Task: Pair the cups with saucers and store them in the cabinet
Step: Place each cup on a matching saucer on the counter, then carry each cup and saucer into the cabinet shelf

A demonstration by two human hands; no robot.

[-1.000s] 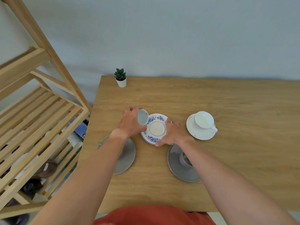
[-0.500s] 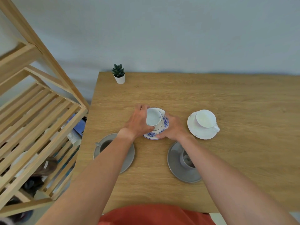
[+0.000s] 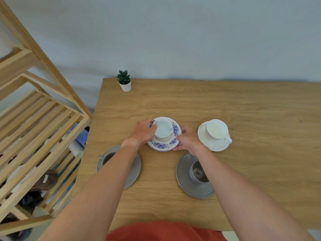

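Since 1.0 s ago: the blue-flowered cup (image 3: 163,128), then held tipped beside the saucer in the left hand (image 3: 142,132), now sits upright on the blue-flowered saucer (image 3: 164,145), mouth up; the right hand (image 3: 188,140) has shifted to the saucer's right rim.

Hidden or unclear: the wooden rack (image 3: 40,129) off the table's left edge is cut off by the frame; items on its lower shelves are dim and hard to identify. The left forearm covers much of the left grey saucer (image 3: 134,171) and its grey cup (image 3: 106,158), only the rim showing. The right forearm covers part of the right grey cup (image 3: 197,172). The blue cup's handle is under the left fingers; which way it points cannot be told.

Count on the table (image 3: 243,105): four saucers, four cups, one to each. Two grey pairs near the front edge, the right grey saucer (image 3: 185,185) among them; the blue pair mid-table; the white saucer (image 3: 215,145) to its right, white cup (image 3: 217,128) on it, handle toward the front right.

Left hand: fingers curled around the blue cup's left side, gripping it. Right hand: fingers pinching the blue saucer's rim.

One small potted plant (image 3: 124,80) at the table's back-left corner
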